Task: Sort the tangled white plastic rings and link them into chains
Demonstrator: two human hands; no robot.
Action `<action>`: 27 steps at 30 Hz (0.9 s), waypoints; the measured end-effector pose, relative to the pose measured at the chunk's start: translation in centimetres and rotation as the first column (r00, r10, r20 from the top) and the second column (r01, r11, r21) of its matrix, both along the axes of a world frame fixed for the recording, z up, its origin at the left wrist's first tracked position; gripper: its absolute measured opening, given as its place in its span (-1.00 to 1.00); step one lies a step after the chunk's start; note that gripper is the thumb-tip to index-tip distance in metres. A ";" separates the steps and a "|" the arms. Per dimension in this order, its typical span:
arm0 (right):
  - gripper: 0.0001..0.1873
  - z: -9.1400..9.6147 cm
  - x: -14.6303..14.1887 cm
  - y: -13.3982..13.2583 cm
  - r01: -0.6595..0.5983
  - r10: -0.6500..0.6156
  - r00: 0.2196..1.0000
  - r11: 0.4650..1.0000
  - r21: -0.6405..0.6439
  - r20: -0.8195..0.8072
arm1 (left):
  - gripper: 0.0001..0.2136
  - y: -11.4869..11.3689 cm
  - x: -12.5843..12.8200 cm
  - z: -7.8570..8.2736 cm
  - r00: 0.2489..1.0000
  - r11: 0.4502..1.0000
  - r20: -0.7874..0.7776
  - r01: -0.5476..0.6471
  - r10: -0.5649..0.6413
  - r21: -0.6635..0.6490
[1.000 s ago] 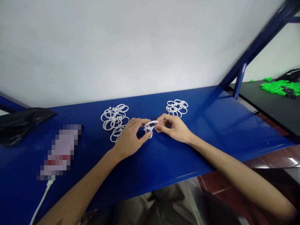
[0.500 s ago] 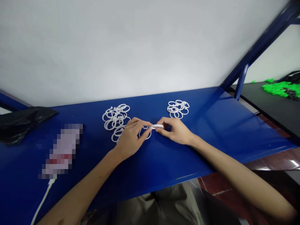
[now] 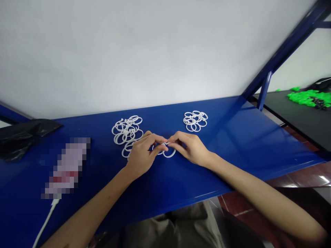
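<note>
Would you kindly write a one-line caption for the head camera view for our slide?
Left hand and right hand pinch a white ring on a blue metal shelf between two ring clusters.

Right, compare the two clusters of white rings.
The left cluster of white rings is bigger and more sprawling than the compact right cluster. The left cluster reaches the left hand; the right cluster lies apart from the right hand. Both are looped white rings on the blue shelf.

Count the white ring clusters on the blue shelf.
3. A larger ring cluster lies on the blue shelf beyond and left of the left hand. A smaller ring cluster lies beyond the right hand. A third ring cluster sits between both hands, partly hidden by the fingers.
</note>
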State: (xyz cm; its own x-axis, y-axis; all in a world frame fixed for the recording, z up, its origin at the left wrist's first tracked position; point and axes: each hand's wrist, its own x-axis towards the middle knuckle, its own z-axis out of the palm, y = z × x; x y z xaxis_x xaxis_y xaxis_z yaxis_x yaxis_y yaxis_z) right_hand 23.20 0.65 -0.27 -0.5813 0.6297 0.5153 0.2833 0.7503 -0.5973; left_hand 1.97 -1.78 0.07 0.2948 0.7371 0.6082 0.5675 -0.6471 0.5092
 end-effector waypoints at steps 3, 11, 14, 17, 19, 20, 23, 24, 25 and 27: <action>-0.86 0.3 0.0 -0.3 -0.081 0.081 0.997 0.997 -0.018 0.005 | -0.80 0.1 0.1 -0.1 0.998 0.996 0.036 0.052 -0.054 0.067; -0.86 0.6 0.4 -0.9 -0.196 0.194 0.980 0.978 0.066 0.031 | -0.83 -0.2 0.4 -0.2 0.988 0.985 0.054 0.136 -0.143 0.110; -0.88 0.6 0.5 -0.9 -0.219 0.217 0.976 0.972 0.084 0.034 | -0.80 -0.4 0.5 -0.2 0.988 0.985 0.049 0.139 -0.145 0.104; -0.89 0.6 0.3 -0.9 -0.198 0.196 0.980 0.975 0.098 0.028 | -0.78 -0.3 0.4 -0.1 0.991 0.984 0.033 0.126 -0.131 0.123; -0.90 0.6 0.0 -0.7 -0.138 0.137 0.990 0.986 0.090 0.018 | -0.82 -0.1 0.4 -0.1 0.996 0.980 0.013 0.088 -0.091 0.176; -0.90 0.6 -0.1 -0.6 -0.102 0.101 0.995 0.991 0.085 0.018 | -0.84 0.0 0.3 -0.2 0.998 0.976 -0.001 0.067 -0.068 0.207; -0.87 1.0 0.5 0.5 -0.010 0.006 0.999 0.996 0.091 0.049 | -0.95 0.4 -0.1 -0.3 0.997 0.965 -0.076 0.025 -0.005 0.262; -0.86 1.1 1.1 1.0 0.025 -0.032 0.998 0.994 0.105 0.061 | -0.94 0.5 -0.2 -0.4 0.993 0.966 -0.113 0.012 0.018 0.259; -0.87 1.3 1.9 1.6 0.074 -0.083 0.994 0.989 0.126 0.071 | -0.89 0.5 -0.4 -0.5 0.987 0.970 -0.156 -0.001 0.040 0.242; -0.89 1.8 4.1 3.0 0.225 -0.243 0.966 0.958 0.179 0.084 | -0.81 0.7 -0.9 -0.7 0.964 0.984 -0.254 -0.040 0.083 0.171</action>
State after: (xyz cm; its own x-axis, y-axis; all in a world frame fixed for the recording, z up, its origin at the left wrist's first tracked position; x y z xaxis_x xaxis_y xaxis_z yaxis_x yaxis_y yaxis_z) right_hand 27.30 3.60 1.49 -0.4842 0.6650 0.5686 0.5168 0.7418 -0.4275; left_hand 1.07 -1.06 -0.61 0.4155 0.6560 0.6302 0.7068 -0.6689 0.2302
